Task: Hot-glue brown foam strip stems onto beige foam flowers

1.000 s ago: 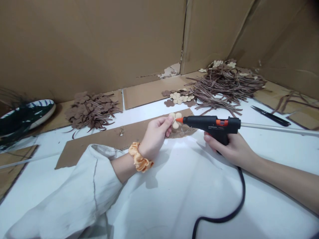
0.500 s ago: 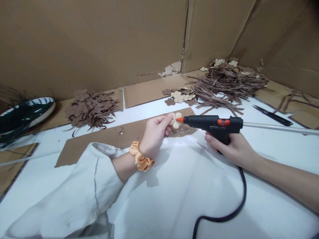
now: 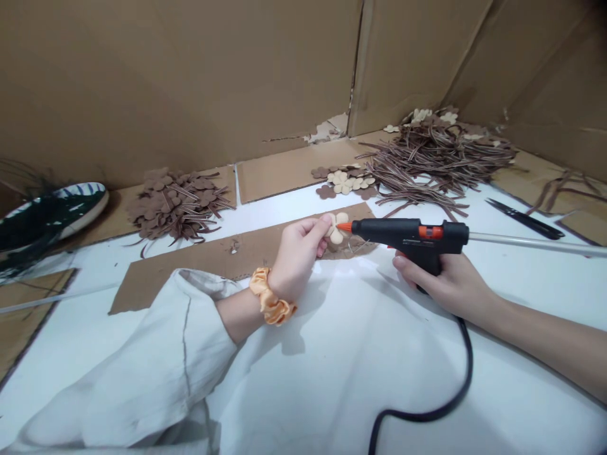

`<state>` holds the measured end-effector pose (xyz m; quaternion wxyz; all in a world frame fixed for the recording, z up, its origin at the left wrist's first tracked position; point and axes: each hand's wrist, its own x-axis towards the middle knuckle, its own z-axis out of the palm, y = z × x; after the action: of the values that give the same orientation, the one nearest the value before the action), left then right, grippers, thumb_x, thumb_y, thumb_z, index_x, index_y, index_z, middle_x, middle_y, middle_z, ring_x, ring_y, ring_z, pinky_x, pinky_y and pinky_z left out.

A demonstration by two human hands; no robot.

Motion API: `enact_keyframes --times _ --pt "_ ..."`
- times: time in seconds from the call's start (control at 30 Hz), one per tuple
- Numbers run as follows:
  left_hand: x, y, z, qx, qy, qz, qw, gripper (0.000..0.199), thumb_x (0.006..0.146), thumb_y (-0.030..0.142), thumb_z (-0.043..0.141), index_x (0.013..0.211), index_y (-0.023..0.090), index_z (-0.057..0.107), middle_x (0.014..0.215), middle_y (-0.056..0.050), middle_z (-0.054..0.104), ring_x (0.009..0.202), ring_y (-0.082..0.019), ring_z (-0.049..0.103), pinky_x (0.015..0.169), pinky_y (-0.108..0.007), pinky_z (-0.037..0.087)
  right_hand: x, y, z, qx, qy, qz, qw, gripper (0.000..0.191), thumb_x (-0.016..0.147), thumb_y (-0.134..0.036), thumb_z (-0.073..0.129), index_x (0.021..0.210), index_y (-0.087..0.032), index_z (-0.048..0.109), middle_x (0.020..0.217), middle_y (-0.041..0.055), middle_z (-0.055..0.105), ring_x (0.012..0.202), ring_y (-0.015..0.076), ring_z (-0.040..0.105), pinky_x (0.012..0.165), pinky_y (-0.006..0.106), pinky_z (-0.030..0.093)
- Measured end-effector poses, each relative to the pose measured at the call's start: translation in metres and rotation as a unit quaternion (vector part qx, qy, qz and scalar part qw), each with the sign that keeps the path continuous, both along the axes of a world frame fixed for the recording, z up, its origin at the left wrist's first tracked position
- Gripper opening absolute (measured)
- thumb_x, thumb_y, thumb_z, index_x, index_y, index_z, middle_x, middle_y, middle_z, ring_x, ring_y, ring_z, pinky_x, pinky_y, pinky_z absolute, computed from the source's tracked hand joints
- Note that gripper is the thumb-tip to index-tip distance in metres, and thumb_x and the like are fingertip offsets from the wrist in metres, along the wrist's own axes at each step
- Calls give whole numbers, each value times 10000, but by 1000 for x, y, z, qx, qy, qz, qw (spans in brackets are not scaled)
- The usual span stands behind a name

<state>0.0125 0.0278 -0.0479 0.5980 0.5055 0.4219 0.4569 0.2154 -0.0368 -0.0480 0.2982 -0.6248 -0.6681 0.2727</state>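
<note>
My left hand [image 3: 300, 254], with an orange scrunchie [image 3: 270, 297] at the wrist, pinches a cream flower cutout [image 3: 337, 236] between thumb and fingers. My right hand [image 3: 450, 281] is wrapped round the grip of a black glue gun [image 3: 393, 234]. The orange nozzle points left, its tip at the middle of the flower. A clear glue stick [image 3: 521, 241] sticks out of the gun's back end, and a black cord [image 3: 467, 373] hangs from its grip. Below and behind the flower lies a brown cardboard strip [image 3: 190, 260].
Brown flower cutouts [image 3: 165, 202] are piled at the left. More cream and brown flowers [image 3: 344, 182] lie beside a heap of brown strips [image 3: 436, 158] at the back right. Black scissors [image 3: 526, 219] rest at the right. An oval dish [image 3: 80, 212] holds dark green material. Cardboard walls [image 3: 190, 76] stand behind.
The whole view has shifted slightly, so everything appears a little further right. Both hands keep their holds, and the nozzle remains at the flower's middle.
</note>
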Motion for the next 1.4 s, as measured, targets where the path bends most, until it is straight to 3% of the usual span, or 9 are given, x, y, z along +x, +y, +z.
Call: enact_keyframes --times 1.1,1.4 --pt "0 -1 -1 10 0 9 1000 402 767 457 627 512 167 514 458 32 423 471 -88 342 493 -253 245 -1 0 1 22 -11 -7 1000 360 801 -504 511 595 -214 456 484 -20 461 453 133 430 446 275 343" --pt "1 -2 1 6 4 13 1000 373 803 407 597 531 161 527 460 34 419 469 -84 336 493 -248 253 0 -1 1 15 -15 -8 1000 382 801 -517 500 573 -217 436 482 -19 447 450 130 418 448 279 328"
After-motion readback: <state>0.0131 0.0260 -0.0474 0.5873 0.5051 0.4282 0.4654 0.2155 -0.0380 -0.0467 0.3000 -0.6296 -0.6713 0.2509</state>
